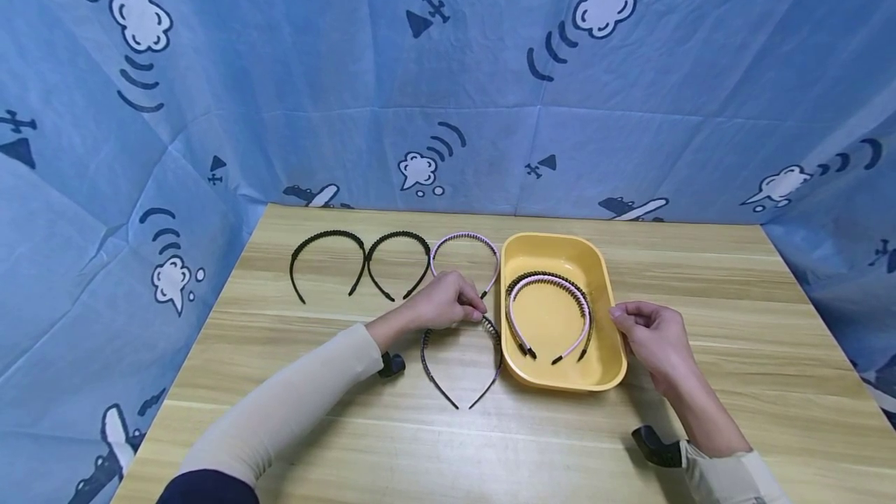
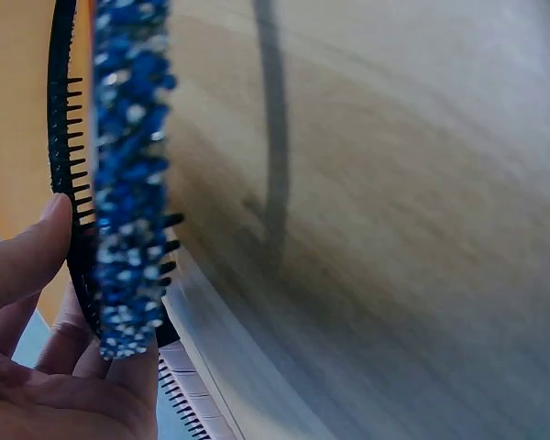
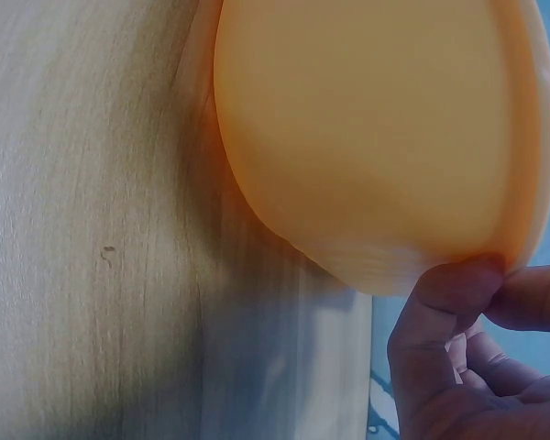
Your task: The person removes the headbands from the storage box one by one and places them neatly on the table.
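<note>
In the head view my left hand [image 1: 451, 302] pinches the top of a dark toothed headband whose ends point toward me. Up close in the left wrist view, this headband [image 2: 130, 183] shows blue and silver beads outside and black comb teeth inside. To its right stands a yellow plastic basin [image 1: 563, 388]. My right hand [image 1: 651, 333] grips the basin's right rim between thumb and fingers. Inside the basin, a pink headband [image 1: 549, 279] overlaps a dark headband [image 1: 589, 306]. The right wrist view shows the basin's outer side [image 3: 367, 137] above the wooden surface.
Two black headbands, one at far left [image 1: 329, 233] and one beside it [image 1: 399, 234], lie in a row with a pink headband [image 1: 464, 235] close to the basin. The wooden table [image 1: 721, 317] ends at a blue patterned cloth [image 1: 476, 61] behind.
</note>
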Available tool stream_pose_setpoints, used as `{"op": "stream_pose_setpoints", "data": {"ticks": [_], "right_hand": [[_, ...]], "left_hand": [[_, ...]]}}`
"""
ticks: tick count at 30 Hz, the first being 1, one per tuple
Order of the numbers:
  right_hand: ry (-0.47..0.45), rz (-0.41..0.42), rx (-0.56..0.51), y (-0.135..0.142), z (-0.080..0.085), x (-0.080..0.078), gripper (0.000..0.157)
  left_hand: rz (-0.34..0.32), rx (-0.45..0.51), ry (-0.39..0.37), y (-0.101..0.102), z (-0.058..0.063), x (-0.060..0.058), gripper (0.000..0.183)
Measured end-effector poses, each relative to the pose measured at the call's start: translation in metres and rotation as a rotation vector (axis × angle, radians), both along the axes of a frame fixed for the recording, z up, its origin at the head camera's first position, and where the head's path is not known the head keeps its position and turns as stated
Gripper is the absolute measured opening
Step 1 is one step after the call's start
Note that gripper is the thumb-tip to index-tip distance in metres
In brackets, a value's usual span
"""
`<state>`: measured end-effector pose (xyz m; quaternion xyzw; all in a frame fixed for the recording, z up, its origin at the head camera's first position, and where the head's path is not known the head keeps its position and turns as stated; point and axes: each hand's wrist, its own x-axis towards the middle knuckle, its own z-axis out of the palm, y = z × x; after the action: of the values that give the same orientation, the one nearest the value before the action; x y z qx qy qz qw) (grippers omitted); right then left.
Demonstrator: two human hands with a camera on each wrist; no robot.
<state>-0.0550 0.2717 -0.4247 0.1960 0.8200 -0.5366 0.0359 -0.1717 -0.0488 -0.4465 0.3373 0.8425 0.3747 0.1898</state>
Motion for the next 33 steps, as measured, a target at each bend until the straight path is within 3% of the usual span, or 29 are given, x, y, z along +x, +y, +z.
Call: {"op": "stream_pose_setpoints", "data": {"ticks": [9, 19, 33], "right_hand": [[-0.001, 0.008, 0.001, 0.0, 0.0003, 0.0004, 0.034], [-0.017, 0.016, 0.014, 0.0021, -0.001, -0.0009, 0.036], [-0.026, 0.01, 0.01, 0.0023, -0.002, -0.0014, 0.035]], "left_hand": [[-0.054, -0.023, 0.132, 0.0015, -0.0055, 0.0025, 0.009], [-0.059, -0.041, 0.23, 0.0016, -0.0072, 0.0063, 0.008], [-0.061, -0.049, 0.273, 0.0009, -0.0092, 0.0079, 0.009]]}}
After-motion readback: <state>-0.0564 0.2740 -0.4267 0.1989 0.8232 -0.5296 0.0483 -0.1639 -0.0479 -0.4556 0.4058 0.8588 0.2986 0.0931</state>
